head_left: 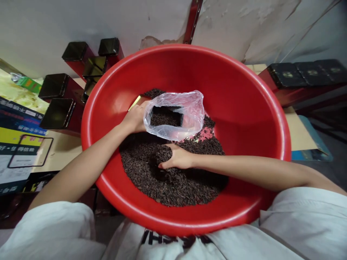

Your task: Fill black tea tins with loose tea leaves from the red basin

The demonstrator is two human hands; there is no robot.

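Note:
A large red basin (244, 119) holds a heap of dark loose tea leaves (179, 187). My left hand (137, 117) grips the left side of a tin lined with a clear plastic bag (193, 108). The bag's mouth is spread wide, and tea leaves show inside; the tin itself is mostly hidden by the bag. Below the bag, my right hand (177, 157) is sunk partly in the heap. Its fingers curl around a scoop of tea leaves, and the fingertips are covered by them.
Several dark-topped red tins (58, 113) stand left of the basin. More tins (287, 74) are lined up at the right on cardboard (300, 133). A printed box (16, 144) lies at the far left. Behind the basin rises a stained wall (108, 21).

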